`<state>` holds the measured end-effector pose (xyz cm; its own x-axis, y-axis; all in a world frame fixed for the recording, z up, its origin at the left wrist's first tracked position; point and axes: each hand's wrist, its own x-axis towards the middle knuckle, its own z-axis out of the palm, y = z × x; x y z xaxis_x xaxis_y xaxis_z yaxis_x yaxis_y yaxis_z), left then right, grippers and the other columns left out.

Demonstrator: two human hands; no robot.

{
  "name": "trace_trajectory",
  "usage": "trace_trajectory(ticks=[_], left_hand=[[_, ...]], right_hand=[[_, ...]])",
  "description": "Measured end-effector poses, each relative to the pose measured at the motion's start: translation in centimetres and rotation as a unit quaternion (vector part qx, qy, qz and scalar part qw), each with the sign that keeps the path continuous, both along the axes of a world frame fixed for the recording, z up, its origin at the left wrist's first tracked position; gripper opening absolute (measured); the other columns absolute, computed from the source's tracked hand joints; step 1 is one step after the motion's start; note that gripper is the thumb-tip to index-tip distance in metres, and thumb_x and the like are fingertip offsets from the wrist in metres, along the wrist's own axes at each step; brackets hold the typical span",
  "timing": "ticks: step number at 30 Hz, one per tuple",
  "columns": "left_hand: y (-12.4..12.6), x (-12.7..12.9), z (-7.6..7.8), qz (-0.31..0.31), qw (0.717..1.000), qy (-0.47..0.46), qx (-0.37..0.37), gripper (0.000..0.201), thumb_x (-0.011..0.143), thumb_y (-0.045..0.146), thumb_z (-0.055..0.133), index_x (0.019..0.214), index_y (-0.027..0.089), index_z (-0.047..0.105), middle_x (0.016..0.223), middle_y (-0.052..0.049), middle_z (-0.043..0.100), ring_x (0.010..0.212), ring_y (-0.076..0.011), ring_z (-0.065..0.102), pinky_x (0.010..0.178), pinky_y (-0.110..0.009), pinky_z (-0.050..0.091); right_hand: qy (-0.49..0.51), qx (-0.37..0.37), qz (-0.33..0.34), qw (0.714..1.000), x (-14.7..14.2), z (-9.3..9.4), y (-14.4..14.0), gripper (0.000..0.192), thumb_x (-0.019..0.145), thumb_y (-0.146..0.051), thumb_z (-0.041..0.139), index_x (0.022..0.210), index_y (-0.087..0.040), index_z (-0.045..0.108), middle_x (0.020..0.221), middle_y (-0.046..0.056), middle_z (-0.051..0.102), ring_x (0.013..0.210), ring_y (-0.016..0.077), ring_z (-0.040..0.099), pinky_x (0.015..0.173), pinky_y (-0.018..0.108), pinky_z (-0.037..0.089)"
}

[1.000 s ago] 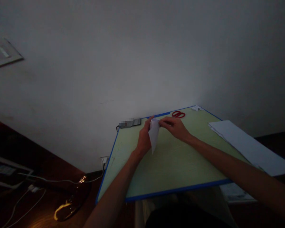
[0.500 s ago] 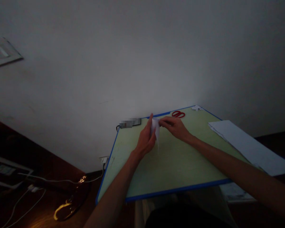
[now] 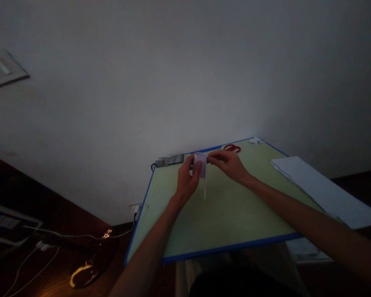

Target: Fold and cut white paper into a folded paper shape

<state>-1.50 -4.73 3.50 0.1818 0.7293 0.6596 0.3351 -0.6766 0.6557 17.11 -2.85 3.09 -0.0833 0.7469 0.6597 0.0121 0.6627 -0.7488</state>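
A small white folded paper [image 3: 201,168] is pinched between the left hand [image 3: 187,181] and the right hand [image 3: 230,164]. Beneath both hands a pale green tabletop [image 3: 222,218] is seen, edged by a blue rim. Just beyond the right hand, red-handled scissors [image 3: 232,148] are seen. Well to the right of that hand, white paper sheets [image 3: 321,189] are spread. Beyond the left hand, a dark phone [image 3: 173,159] is seen against a plain off-white wall [image 3: 173,74].

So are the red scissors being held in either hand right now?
No, the red-handled scissors lie untouched at the far edge of the green table, while both hands hold the small folded white paper.
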Motion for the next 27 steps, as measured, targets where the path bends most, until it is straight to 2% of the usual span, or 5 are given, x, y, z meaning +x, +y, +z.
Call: trace_trajectory(ticks=[4, 15, 24, 27], left_hand=[[0.06, 0.02, 0.13, 0.000, 1.000, -0.004, -0.002, 0.028, 0.098, 0.040, 0.059, 0.117, 0.019, 0.061, 0.110, -0.010, 0.073, 0.097, -0.0200, 0.070, 0.082, -0.033, 0.057], [0.06, 0.03, 0.15, 0.006, 1.000, 0.011, 0.020, 0.028, 0.098, 0.040, 0.059, 0.116, 0.019, 0.061, 0.105, -0.010, 0.075, 0.091, -0.0193, 0.071, 0.081, -0.032, 0.057], [-0.05, -0.06, 0.63, -0.018, 1.000, -0.009, 0.004, 0.027, 0.094, 0.040, 0.065, 0.108, 0.018, 0.065, 0.100, -0.009, 0.075, 0.089, -0.0188, 0.072, 0.081, -0.032, 0.057], [-0.19, -0.15, 0.96, -0.009, 1.000, -0.004, 0.013, 0.028, 0.094, 0.041, 0.065, 0.107, 0.017, 0.068, 0.095, -0.008, 0.076, 0.086, -0.0182, 0.071, 0.081, -0.032, 0.057]], right_hand=[[-0.033, 0.023, -0.018, 0.999, 0.20, 0.09, 0.00, 0.027, 0.087, -0.045, 0.073, 0.094, -0.020, 0.077, 0.091, 0.007, 0.079, 0.082, 0.0209, 0.075, 0.080, 0.035, 0.062], [-0.102, 0.115, -0.075, 0.985, 0.48, 0.43, -0.32, 0.025, 0.093, -0.042, 0.066, 0.092, -0.021, 0.077, 0.087, 0.006, 0.078, 0.077, 0.0196, 0.071, 0.071, 0.033, 0.057], [-0.147, 0.175, -0.104, 0.968, 0.92, 0.66, -0.17, 0.020, 0.097, -0.034, 0.062, 0.093, -0.020, 0.076, 0.089, 0.005, 0.078, 0.081, 0.0197, 0.071, 0.077, 0.033, 0.055], [-0.160, 0.188, -0.114, 0.962, 1.04, 0.79, -0.18, 0.020, 0.098, -0.035, 0.061, 0.094, -0.022, 0.075, 0.090, 0.005, 0.077, 0.082, 0.0197, 0.071, 0.078, 0.033, 0.055]])
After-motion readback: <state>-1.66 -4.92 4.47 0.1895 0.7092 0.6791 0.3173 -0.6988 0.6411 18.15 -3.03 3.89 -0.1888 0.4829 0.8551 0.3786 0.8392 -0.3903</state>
